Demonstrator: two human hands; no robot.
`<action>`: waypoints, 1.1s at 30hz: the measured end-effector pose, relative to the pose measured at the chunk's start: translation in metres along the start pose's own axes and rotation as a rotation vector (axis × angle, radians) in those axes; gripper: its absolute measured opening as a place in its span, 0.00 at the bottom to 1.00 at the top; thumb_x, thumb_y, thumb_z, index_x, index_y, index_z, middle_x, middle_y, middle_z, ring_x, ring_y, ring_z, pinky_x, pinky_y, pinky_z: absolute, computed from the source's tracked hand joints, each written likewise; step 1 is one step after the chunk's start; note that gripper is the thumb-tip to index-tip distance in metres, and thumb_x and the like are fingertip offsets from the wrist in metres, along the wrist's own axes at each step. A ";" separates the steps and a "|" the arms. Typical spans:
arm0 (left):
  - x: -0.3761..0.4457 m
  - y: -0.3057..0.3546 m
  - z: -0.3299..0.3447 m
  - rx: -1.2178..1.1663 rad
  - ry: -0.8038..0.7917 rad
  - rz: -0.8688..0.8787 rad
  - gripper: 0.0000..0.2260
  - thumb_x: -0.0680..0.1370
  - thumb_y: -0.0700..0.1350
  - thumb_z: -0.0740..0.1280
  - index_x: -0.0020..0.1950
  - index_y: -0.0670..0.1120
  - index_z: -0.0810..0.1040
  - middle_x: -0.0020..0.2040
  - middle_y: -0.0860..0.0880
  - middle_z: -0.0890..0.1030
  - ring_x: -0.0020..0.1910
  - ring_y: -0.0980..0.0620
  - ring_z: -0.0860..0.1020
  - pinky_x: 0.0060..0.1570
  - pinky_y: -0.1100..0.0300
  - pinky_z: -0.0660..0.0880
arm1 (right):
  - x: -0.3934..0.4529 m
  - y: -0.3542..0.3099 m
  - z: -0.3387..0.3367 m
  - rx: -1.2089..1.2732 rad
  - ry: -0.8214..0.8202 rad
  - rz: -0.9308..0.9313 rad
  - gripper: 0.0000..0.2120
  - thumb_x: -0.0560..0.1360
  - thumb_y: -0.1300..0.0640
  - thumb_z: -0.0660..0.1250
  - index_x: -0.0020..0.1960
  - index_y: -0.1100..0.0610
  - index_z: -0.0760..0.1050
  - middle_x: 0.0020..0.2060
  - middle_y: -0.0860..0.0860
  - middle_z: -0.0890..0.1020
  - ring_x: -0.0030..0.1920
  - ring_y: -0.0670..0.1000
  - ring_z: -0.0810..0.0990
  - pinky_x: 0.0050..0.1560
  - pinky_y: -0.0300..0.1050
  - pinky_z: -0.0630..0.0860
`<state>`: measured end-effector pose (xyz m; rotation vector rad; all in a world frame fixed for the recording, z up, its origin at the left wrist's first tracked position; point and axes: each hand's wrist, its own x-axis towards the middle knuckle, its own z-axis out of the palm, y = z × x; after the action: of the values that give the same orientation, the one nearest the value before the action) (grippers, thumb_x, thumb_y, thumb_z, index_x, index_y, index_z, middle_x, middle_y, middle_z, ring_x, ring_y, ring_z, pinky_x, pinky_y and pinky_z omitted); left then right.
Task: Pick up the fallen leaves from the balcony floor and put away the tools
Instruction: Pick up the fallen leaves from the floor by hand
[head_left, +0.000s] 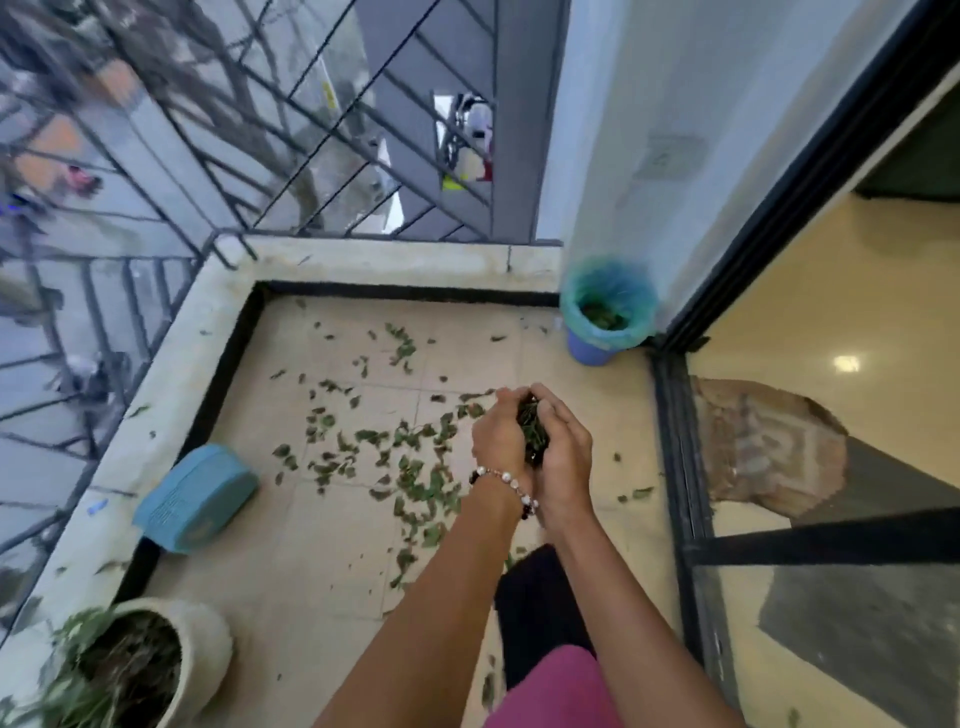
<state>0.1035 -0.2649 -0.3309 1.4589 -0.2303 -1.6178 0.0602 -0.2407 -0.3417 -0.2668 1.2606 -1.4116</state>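
Above the glossy beige tiles (311, 545), left hand (498, 441) and right hand (563, 457) cup a clump of crinkled green leaves (532, 431) in a curled grip.

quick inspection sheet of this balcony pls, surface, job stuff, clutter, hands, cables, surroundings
surface: tiled floor, many leaves scattered across the middle.
job's things: bin with a liner in the far corner, some leaves inside; a bunch of leaves cupped between both hands.
clutter: blue box by the left ledge; plant pot near left.
grippers: left hand and right hand pressed together, fingers curled round the bunch.
cables: nothing seen.
surroundings: railing ahead and left, glass door on the right.
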 end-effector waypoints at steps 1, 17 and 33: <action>0.014 -0.002 0.023 0.039 -0.019 -0.002 0.13 0.81 0.48 0.63 0.44 0.43 0.84 0.46 0.43 0.84 0.48 0.45 0.82 0.49 0.53 0.80 | 0.020 -0.014 -0.005 -0.018 0.017 -0.004 0.13 0.80 0.62 0.60 0.62 0.62 0.77 0.55 0.58 0.82 0.56 0.54 0.82 0.59 0.49 0.77; 0.384 -0.063 0.331 -0.014 -0.059 -0.282 0.24 0.79 0.62 0.60 0.46 0.40 0.78 0.45 0.40 0.81 0.44 0.44 0.81 0.49 0.51 0.79 | 0.491 -0.067 -0.110 0.297 0.328 0.156 0.20 0.72 0.50 0.68 0.58 0.62 0.77 0.61 0.62 0.79 0.63 0.61 0.76 0.66 0.58 0.71; 0.413 -0.014 0.292 -0.033 0.123 -0.351 0.26 0.77 0.68 0.55 0.48 0.46 0.73 0.41 0.48 0.73 0.39 0.52 0.74 0.45 0.61 0.72 | 0.534 -0.088 -0.102 0.201 0.386 0.335 0.36 0.80 0.40 0.55 0.75 0.67 0.56 0.68 0.62 0.70 0.69 0.56 0.70 0.69 0.46 0.67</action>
<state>-0.1060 -0.6737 -0.5436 1.6335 0.1307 -1.7878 -0.2324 -0.6468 -0.5717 0.3564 1.3829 -1.3185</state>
